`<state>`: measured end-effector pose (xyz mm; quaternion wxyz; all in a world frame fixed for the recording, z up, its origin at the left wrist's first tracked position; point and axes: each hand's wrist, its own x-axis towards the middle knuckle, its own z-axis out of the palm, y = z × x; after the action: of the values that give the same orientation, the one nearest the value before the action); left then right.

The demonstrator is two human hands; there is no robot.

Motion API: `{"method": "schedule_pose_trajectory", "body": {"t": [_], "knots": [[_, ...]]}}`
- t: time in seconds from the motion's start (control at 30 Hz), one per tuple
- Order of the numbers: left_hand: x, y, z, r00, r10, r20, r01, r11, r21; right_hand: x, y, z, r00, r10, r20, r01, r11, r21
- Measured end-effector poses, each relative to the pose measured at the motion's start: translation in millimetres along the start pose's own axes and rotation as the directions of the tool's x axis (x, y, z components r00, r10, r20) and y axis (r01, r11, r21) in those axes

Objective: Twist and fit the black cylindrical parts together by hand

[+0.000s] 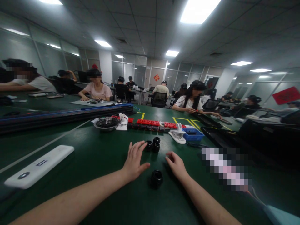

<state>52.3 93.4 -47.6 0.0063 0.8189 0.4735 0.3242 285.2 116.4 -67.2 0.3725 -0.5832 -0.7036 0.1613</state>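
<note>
Three small black hollow round pieces point(156, 147) stand close together on the green table. My left hand point(136, 161) is open with fingers spread, its fingertips right beside the leftmost piece; whether they touch it I cannot tell. Another black round piece point(157, 179), with an opening on top, sits apart and nearer to me, between my forearms. To the right of the group, my right hand point(176, 164) hovers low or rests at the table, fingers loosely bent and thumb apart, with nothing visible in it.
A long white device point(39, 166) lies on the left. Beyond my hands are a dish of cables point(106, 123), a row of red and black blocks point(154, 124), a white clip point(178, 135) and a blue basket point(193, 134). Several people sit at tables behind.
</note>
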Motion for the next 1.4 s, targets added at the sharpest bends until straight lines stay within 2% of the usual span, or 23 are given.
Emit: {"method": "schedule_pose_trajectory", "body": {"t": [0.1, 0.2, 0.33, 0.53, 0.6, 0.73, 0.9, 1.03, 1.13, 1.3, 1.4], "knots": [[-27.1, 10.7, -9.5, 0.991, 0.059, 0.121, -0.05, 0.996, -0.076, -26.3, -10.1, -10.6, 0.999, -0.033, -0.02, 0.035, 0.996, 0.087], [-40.1, 16.8, -8.7, 0.981, 0.015, 0.193, 0.005, 0.995, -0.1, -48.2, -23.1, -14.4, 0.996, -0.065, -0.059, 0.073, 0.987, 0.146], [-35.1, 22.9, -0.5, 0.975, -0.02, 0.22, 0.042, 0.994, -0.097, -63.5, -44.8, -5.4, 0.987, -0.142, -0.075, 0.152, 0.977, 0.151], [-20.2, 27.4, 9.5, 0.965, 0.042, 0.259, 0.001, 0.986, -0.164, -65.9, -68.6, 11.9, 0.972, -0.232, -0.048, 0.236, 0.965, 0.112], [-19.9, 27.0, 11.1, 0.957, 0.069, 0.281, -0.008, 0.977, -0.213, -65.8, -68.8, 12.9, 0.968, -0.247, -0.048, 0.251, 0.961, 0.114], [-22.3, 25.8, 10.5, 0.962, 0.086, 0.26, -0.018, 0.968, -0.25, -69.4, -61.5, 12.8, 0.958, -0.282, -0.061, 0.288, 0.948, 0.135], [-21.9, 25.3, 7.6, 0.959, 0.089, 0.27, -0.015, 0.964, -0.265, -75.1, -56.1, 12.6, 0.943, -0.33, 0.053, 0.318, 0.934, 0.161], [-22.3, 24.5, 6.6, 0.954, 0.086, 0.286, -0.013, 0.968, -0.249, -72.7, -59.5, 10.4, 0.966, -0.255, 0.031, 0.252, 0.964, 0.09], [-23.7, 23.4, 7.0, 0.959, 0.086, 0.272, -0.016, 0.968, -0.251, -71.0, -61.5, 10.0, 0.975, -0.211, 0.065, 0.207, 0.976, 0.07], [-24.3, 21.7, 8.9, 0.961, 0.076, 0.267, -0.005, 0.967, -0.256, -74.1, -57.3, 10.5, 0.945, -0.312, 0.096, 0.295, 0.942, 0.158], [-24.1, 21.2, 9.4, 0.956, 0.08, 0.284, -0.007, 0.968, -0.249, -74.5, -55.6, 10.6, 0.942, -0.331, 0.054, 0.319, 0.934, 0.162]]}}
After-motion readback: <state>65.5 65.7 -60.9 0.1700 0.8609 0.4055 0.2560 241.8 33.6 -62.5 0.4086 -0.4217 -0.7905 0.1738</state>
